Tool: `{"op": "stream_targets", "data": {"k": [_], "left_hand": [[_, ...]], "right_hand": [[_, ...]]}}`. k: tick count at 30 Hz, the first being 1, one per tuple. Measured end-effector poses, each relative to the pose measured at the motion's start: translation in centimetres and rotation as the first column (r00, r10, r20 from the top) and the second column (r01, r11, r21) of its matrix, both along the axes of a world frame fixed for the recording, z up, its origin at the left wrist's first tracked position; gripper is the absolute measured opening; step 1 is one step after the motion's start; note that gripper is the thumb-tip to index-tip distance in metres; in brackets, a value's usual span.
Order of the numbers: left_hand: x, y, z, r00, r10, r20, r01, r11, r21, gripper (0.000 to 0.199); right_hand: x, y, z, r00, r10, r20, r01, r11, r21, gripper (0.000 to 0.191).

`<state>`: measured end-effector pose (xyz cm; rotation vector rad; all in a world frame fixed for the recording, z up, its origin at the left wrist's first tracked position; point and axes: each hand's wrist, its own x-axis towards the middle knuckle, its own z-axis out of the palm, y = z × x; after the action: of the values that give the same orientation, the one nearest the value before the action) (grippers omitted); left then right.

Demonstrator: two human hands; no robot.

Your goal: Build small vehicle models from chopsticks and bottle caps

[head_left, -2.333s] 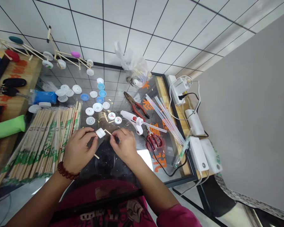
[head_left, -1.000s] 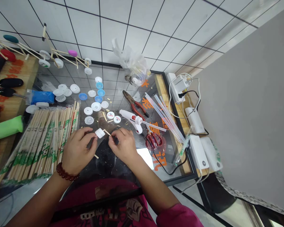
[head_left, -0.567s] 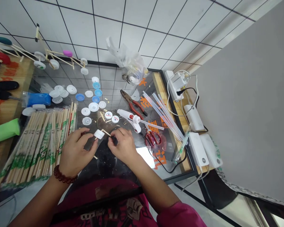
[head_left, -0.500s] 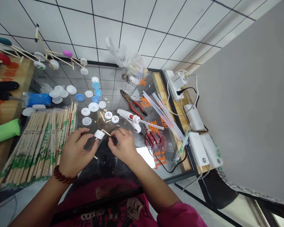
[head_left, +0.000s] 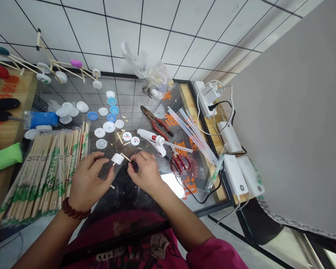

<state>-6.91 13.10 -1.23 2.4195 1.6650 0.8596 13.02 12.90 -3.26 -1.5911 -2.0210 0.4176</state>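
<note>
My left hand (head_left: 91,177) holds a white bottle cap (head_left: 117,159) at its left side, thumb and index finger curled towards it. A thin piece of wood shows under the cap, by the thumb. My right hand (head_left: 145,171) pinches the near end of a short wooden stick (head_left: 126,157), whose other end meets the cap's upper right edge. Whether stick and cap are joined, I cannot tell. Beyond the hands lie two printed white caps (head_left: 131,138) and a white glue gun (head_left: 152,141) with a glue stick in its back.
Wrapped chopsticks (head_left: 49,172) lie at left. White and blue caps (head_left: 109,127) are spread behind the hands. Pliers (head_left: 156,121), red-handled scissors (head_left: 181,162) and clear glue sticks (head_left: 192,132) lie right. Wheeled stick models (head_left: 70,67) stand at the back; a power strip (head_left: 204,99) lines the right edge.
The view has shifted slightly, so the background sits a little further left. Both hands keep their hold on the cap and the stick, almost unmoved.
</note>
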Motion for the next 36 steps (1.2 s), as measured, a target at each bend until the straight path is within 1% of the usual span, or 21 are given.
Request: {"op": "stream_targets", "data": {"k": [8, 13, 19, 22, 27, 30, 33, 36], "left_hand": [[0.13, -0.18, -0.17, 0.999, 0.015, -0.040, -0.017, 0.999, -0.046, 0.041], [0.17, 0.03, -0.12, 0.998, -0.049, -0.043, 0.046, 0.997, -0.056, 0.047], [0.13, 0.28, -0.08, 0.995, -0.094, 0.043, 0.097, 0.994, -0.051, 0.042], [0.09, 0.29, -0.17, 0.994, -0.094, 0.050, 0.096, 0.994, -0.043, 0.041], [0.42, 0.22, -0.06, 0.995, -0.099, 0.024, 0.099, 0.994, -0.036, 0.051], [0.68, 0.29, 0.00, 0.998, -0.060, 0.019, 0.061, 0.998, -0.028, 0.054], [0.84, 0.53, -0.06, 1.000, -0.022, 0.014, 0.023, 1.000, -0.021, 0.046], [0.91, 0.76, -0.16, 0.999, -0.048, 0.010, 0.049, 0.998, -0.032, 0.033]], "right_hand": [[0.06, 0.01, 0.12, 1.000, 0.007, -0.012, -0.007, 1.000, -0.006, 0.010], [0.12, 0.10, 0.22, 1.000, 0.012, 0.018, -0.012, 1.000, -0.005, 0.010], [0.08, 0.48, 0.23, 0.998, 0.013, 0.053, -0.012, 1.000, -0.017, 0.007], [0.06, 0.48, 0.13, 0.999, 0.007, 0.048, -0.006, 1.000, -0.008, 0.007], [0.06, 0.46, 0.29, 0.999, 0.009, 0.031, -0.009, 1.000, 0.003, 0.007], [0.11, 0.48, 0.49, 0.999, 0.015, 0.037, -0.015, 1.000, -0.005, 0.007], [0.21, 0.49, 0.57, 0.999, 0.030, 0.040, -0.030, 1.000, -0.002, 0.007], [0.32, 0.49, 0.55, 0.998, 0.039, 0.040, -0.039, 0.999, 0.008, 0.008]]}}
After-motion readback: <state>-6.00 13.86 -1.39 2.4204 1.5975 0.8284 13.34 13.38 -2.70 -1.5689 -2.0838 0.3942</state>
